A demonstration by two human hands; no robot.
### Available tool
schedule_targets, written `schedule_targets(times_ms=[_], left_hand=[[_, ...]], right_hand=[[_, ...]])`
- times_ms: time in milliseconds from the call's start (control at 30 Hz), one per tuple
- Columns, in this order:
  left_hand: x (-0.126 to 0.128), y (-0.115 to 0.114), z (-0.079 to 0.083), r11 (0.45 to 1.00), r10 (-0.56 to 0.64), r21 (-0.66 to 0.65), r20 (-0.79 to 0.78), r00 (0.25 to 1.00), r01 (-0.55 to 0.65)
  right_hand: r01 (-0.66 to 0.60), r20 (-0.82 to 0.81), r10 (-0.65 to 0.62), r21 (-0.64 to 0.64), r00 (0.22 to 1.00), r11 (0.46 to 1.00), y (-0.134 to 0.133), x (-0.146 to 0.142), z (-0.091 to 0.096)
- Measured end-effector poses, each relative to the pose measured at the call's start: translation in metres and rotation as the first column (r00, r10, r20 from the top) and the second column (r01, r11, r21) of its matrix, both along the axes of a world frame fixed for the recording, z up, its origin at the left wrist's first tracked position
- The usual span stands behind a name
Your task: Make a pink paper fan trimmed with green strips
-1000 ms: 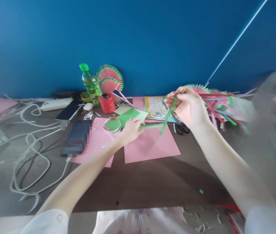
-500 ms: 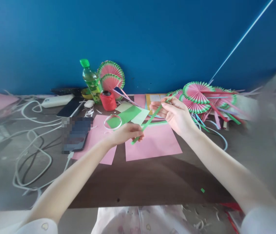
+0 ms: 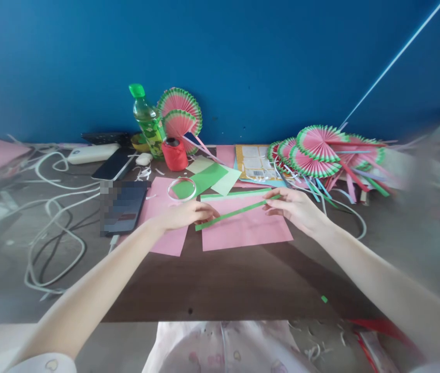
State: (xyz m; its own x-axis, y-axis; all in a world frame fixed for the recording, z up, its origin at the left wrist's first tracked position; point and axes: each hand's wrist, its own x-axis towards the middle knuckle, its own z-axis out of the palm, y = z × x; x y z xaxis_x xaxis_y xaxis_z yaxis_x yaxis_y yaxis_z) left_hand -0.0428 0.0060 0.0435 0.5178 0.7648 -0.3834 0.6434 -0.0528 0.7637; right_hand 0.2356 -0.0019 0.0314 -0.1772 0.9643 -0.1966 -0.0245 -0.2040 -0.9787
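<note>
A narrow green paper strip (image 3: 237,211) stretches between my two hands, over a pink paper sheet (image 3: 243,233). My left hand (image 3: 192,213) pinches it near its left end. My right hand (image 3: 292,207) grips the other end between thumb and fingers. Along the top edge of the pink sheet runs another green band (image 3: 235,195) with a pale band below it. A roll of clear tape (image 3: 181,190) lies just beyond my left hand, on a second pink sheet (image 3: 167,241) and green paper (image 3: 210,180).
Folded pink-and-green paper fans (image 3: 319,147) are heaped at the back right; more fans (image 3: 181,114) lean on the wall beside a green-capped bottle (image 3: 148,124) and a red spool (image 3: 174,154). At left lie a phone (image 3: 127,207) and tangled white cables (image 3: 55,248).
The green strip has come down from a steep slant to nearly level above the pink sheet. My right hand has lowered and moved right; my left hand has shifted slightly left.
</note>
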Motion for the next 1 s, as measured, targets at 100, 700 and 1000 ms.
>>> schedule_targets(times_ms=[100, 700, 1000], left_hand=[[-0.001, -0.001, 0.001, 1.0, -0.025, -0.002, 0.039, 0.999, 0.025], [0.008, -0.009, -0.002, 0.985, -0.08, 0.136, -0.192, 0.978, 0.107], [0.007, -0.01, 0.002, 0.983, -0.183, -0.022, -0.068, 0.981, 0.182]], right_hand=[[0.004, 0.011, -0.004, -0.008, 1.0, 1.0, -0.001, 0.002, -0.002], [-0.332, 0.577, 0.351, -0.142, 0.738, 0.933, 0.002, 0.015, 0.012], [-0.575, 0.541, 0.667, -0.36, 0.512, 0.734, 0.011, 0.029, 0.024]])
